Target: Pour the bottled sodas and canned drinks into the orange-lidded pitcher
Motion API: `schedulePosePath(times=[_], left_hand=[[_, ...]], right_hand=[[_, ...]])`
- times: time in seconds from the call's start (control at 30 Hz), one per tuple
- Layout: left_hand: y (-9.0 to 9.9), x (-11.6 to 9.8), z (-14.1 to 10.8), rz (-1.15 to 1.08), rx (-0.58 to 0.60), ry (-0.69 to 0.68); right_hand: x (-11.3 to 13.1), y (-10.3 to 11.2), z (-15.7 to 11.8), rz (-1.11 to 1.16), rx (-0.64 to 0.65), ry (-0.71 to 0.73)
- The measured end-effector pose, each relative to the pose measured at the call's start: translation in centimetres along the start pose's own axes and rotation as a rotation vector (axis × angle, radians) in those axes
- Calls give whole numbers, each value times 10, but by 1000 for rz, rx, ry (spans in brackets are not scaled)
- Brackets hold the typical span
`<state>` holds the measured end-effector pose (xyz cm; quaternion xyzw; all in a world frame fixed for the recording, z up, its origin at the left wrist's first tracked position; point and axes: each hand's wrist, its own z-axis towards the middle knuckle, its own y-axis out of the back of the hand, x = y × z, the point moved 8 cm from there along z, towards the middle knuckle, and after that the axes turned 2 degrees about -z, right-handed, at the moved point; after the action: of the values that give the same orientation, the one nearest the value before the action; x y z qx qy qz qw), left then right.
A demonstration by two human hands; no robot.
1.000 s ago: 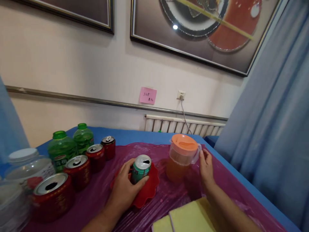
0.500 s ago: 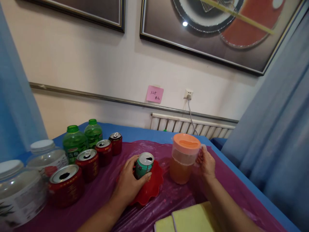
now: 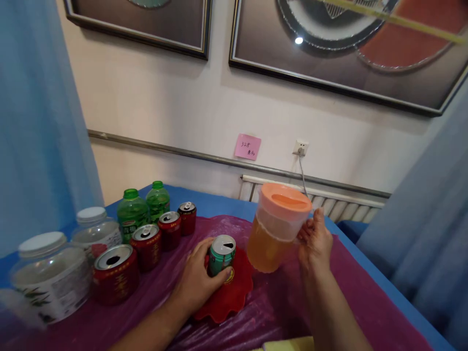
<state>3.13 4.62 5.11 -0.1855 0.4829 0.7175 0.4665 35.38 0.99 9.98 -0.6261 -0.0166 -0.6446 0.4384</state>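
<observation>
My left hand is wrapped round a green drink can whose top opening shows. The can is over a red dish with a wavy rim. My right hand grips the handle of a clear plastic pitcher, which has an orange lid and holds amber liquid. The pitcher tilts toward the left, its base seemingly raised off the purple cover, to the right of the can. Its handle is mostly hidden by my fingers.
On the left stand several red cans, two green bottles and two clear jars with white lids. A purple plastic sheet covers the blue table. Part of a yellow cloth shows at the near edge.
My right hand has lifted the pitcher and tipped it leftward, closer to the can. My left hand still holds the can over the dish. The camera view has shifted left.
</observation>
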Motion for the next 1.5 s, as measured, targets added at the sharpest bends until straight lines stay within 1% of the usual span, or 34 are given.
schedulePosePath(times=[0.13, 0.27, 0.37, 0.43, 0.53, 0.6, 0.67, 0.8, 0.9, 0.97, 1.0, 1.1, 1.23, 1.37, 1.5], left_hand=[[2, -5, 0, 39, 18, 1], [0, -3, -1, 69, 56, 58], [-3, 0, -2, 90, 66, 78], [-4, 1, -3, 92, 67, 71], [-5, -2, -3, 91, 73, 30], [-5, -4, -3, 103, 72, 8], [-3, -3, -3, 121, 64, 4], [-2, 0, -3, 128, 65, 5], [-2, 1, -3, 127, 73, 5], [-2, 0, -3, 134, 76, 8], [-2, 0, -3, 139, 79, 10], [-4, 2, -3, 155, 102, 25], [-8, 6, -4, 156, 142, 44], [-9, 6, -3, 148, 150, 44], [-9, 4, -1, 136, 164, 47]], right_hand=[[-11, 13, 3, -95, 61, 4], [-4, 29, 18, -270, 104, 121], [-1, 36, 27, -412, 131, 196], [-1, 39, 31, -461, 143, 216], [-3, 40, 30, -471, 145, 217], [-1, 37, 24, -459, 141, 202], [2, 28, 16, -429, 138, 170], [19, -2, 1, -323, 136, 87], [31, -26, -8, -222, 138, 68], [32, -34, -12, -169, 129, 74], [29, -34, -13, -152, 114, 74], [7, -22, -16, -156, 59, 46], [-22, 9, -13, -173, -15, 11], [-34, 34, -5, -151, -67, -3], [-40, 47, 1, -171, -92, 4]])
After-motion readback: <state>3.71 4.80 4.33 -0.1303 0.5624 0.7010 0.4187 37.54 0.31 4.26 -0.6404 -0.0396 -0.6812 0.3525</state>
